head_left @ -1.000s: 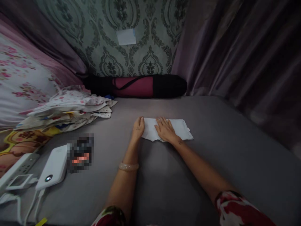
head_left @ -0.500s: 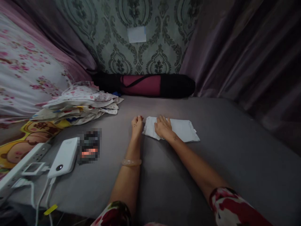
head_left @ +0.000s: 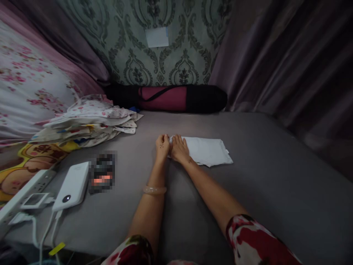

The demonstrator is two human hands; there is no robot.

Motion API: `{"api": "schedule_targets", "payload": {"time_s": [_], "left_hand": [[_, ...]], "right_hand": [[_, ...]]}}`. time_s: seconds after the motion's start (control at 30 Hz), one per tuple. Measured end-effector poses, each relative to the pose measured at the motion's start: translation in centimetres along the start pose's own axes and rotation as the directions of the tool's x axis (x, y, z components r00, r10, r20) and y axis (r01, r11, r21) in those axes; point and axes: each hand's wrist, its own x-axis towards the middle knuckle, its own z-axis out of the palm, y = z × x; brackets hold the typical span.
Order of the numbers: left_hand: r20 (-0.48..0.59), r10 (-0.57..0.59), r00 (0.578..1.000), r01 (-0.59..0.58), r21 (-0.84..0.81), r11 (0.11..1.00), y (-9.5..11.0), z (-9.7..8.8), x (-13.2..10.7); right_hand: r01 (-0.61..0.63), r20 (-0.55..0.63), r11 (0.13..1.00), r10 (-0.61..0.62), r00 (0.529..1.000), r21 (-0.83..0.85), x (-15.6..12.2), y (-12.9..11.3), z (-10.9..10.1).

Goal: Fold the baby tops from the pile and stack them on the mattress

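Observation:
A folded white garment (head_left: 209,151) with a small tab at its right end lies flat on the grey bed sheet. Flat on its left end rests my right hand (head_left: 179,148), palm down and open, fingers stretched away from me. My left hand (head_left: 162,146) is closed beside it, right at the garment's left edge. Its fingers curl inward, so whether they pinch any fabric is hidden. A pale bangle (head_left: 154,190) circles my left forearm.
Left of my arms lie a white power bank (head_left: 73,186) with cables, a power strip (head_left: 26,193) and a blurred dark object (head_left: 102,173). A pile of printed clothes (head_left: 96,119) sits behind them. Against the wall lies a black and maroon bag (head_left: 165,98); curtains (head_left: 275,55) hang at the right.
My right hand has slid left across the garment to its left end. My left hand, still closed, has come up against that edge. The view has shifted slightly.

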Motion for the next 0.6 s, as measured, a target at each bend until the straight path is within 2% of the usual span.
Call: {"api": "schedule_targets", "payload": {"time_s": [0.13,0.23,0.3,0.4,0.43,0.5,0.6], "left_hand": [[0.032,0.120,0.992,-0.122,0.088,0.989,0.7,0.5,-0.7],[0.117,0.221,0.968,-0.239,0.172,0.956,0.8,1.1,-1.5],[0.223,0.293,0.930,-0.342,0.227,0.912,0.9,1.8,-2.2],[0.415,0.379,0.827,-0.519,0.305,0.799,1.2,2.9,-3.6],[0.474,0.380,0.794,-0.563,0.338,0.754,1.4,3.2,-4.1],[0.564,0.333,0.755,-0.608,0.413,0.678,1.8,3.6,-4.9],[0.636,0.230,0.737,-0.619,0.496,0.609,2.5,3.6,-5.6]], "right_hand": [[-0.026,-0.021,0.998,0.027,0.999,0.058,-0.8,1.5,-2.2],[-0.078,-0.062,0.997,0.078,0.995,0.004,-2.2,3.7,-3.7],[-0.107,-0.068,0.993,0.104,0.992,-0.042,-3.2,5.2,-4.1],[-0.119,-0.076,0.988,0.112,0.991,-0.096,-4.4,6.8,-3.6],[-0.120,-0.083,0.987,0.111,0.990,-0.110,-4.6,7.1,-3.3],[-0.121,-0.104,0.984,0.108,0.989,-0.132,-4.8,7.3,-2.8],[-0.114,-0.080,0.986,0.105,0.991,-0.123,-4.7,7.2,-2.9]]}}
